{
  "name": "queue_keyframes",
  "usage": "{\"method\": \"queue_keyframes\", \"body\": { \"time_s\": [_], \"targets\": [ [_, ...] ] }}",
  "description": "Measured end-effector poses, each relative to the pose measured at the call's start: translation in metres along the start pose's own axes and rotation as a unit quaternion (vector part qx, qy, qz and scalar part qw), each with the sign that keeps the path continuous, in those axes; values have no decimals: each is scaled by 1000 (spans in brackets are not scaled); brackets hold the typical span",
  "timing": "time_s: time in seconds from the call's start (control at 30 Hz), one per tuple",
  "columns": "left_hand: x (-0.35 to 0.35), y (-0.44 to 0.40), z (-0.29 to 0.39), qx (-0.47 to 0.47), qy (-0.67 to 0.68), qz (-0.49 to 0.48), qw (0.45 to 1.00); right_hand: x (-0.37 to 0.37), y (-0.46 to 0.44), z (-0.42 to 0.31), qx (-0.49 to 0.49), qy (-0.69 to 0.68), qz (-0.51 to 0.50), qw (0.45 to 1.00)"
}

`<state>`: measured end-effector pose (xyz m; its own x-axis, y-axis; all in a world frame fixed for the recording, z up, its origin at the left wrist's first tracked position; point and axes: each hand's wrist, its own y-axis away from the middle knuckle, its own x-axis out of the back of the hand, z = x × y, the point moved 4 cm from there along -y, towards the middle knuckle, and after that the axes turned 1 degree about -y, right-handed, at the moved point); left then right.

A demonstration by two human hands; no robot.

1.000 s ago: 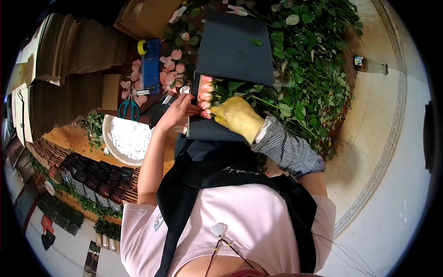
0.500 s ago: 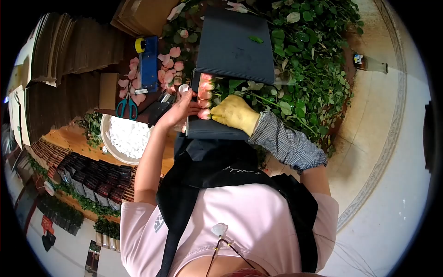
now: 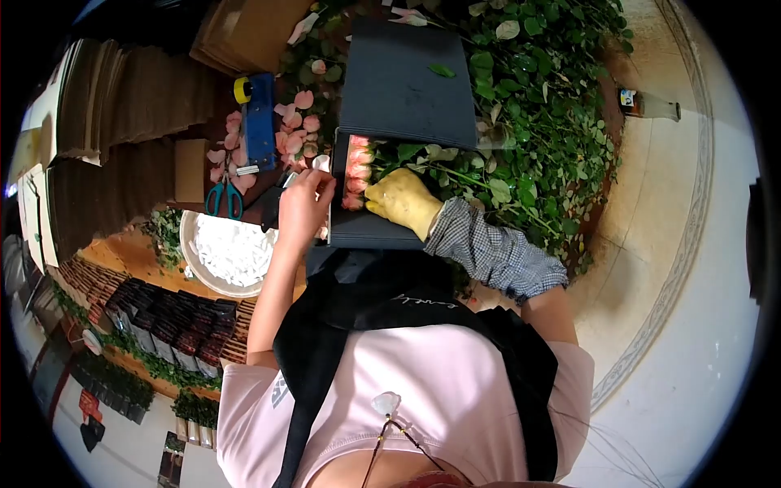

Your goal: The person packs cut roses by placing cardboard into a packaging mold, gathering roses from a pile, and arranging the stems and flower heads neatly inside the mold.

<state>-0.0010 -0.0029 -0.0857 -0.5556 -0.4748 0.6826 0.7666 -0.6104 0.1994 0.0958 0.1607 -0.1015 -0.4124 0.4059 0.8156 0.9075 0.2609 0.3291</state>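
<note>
A row of pink roses [image 3: 356, 167] lies side by side between two dark grey padded panels [image 3: 411, 85], heads to the left and leafy stems to the right. My right hand [image 3: 403, 202], in a yellow rubber glove and checked sleeve cover, closes over the stem of the rose nearest me, just behind its head. My left hand [image 3: 305, 203] is bare and sits left of the rose heads, at the left edge of the dark frame. Its fingers are curled together; whatever is between them is too small to make out.
A heap of leafy stems [image 3: 541, 122] spreads to the right. On the left are scissors [image 3: 224, 200], a blue tape dispenser [image 3: 260, 122], pink petals [image 3: 295, 130], a bowl [image 3: 189, 256] of white pieces and stacked cardboard [image 3: 138, 98]. A bottle [image 3: 651, 106] lies at far right.
My left hand has drawn back left from the rose heads and its fingers have curled in. My right hand has stayed at the nearest rose, shifting slightly left.
</note>
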Motion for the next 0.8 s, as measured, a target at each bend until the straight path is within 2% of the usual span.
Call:
{"method": "queue_keyframes", "body": {
  "time_s": [0.07,0.13,0.2,0.23,0.3,0.4,0.43,0.53,0.57,0.6,0.67,0.7,0.77,0.8],
  "targets": [
    [7,-6,9,-78,31,11,996,8,2,-1,6,-12,-27,1000],
    [-2,-10,7,-226,48,29,972,26,6,-7,2,-31,-86,996],
    [-12,-14,12,-295,-20,-16,955,37,14,-6,-31,-88,29,995],
    [-13,-15,12,-294,-17,-14,956,39,14,-6,-32,-86,26,995],
    [-15,-15,16,-333,-59,-12,941,43,9,-2,-122,23,-10,992],
    [-21,-12,13,-345,-60,-31,936,12,-5,7,-122,87,33,988],
    [-24,-11,10,-343,-61,-27,937,-4,-12,7,-104,171,27,979],
    [-28,-6,4,-346,-53,-17,936,-6,-14,7,-125,163,6,979],
    [-26,-6,5,-362,-58,-1,930,-5,-15,10,-118,163,-67,977],
    [-24,-6,7,-376,-62,15,925,-5,-12,13,-118,168,-73,976],
    [-24,-8,8,-398,-48,29,916,-3,-6,13,-65,126,15,990],
    [-25,-9,6,-409,-63,28,910,-7,-5,14,-56,130,-1,990],
    [-24,-10,4,-404,-29,13,914,-4,-2,15,-46,108,99,988],
    [-25,-10,3,-403,-8,9,915,-4,-1,13,-39,113,84,989]
  ]
}}
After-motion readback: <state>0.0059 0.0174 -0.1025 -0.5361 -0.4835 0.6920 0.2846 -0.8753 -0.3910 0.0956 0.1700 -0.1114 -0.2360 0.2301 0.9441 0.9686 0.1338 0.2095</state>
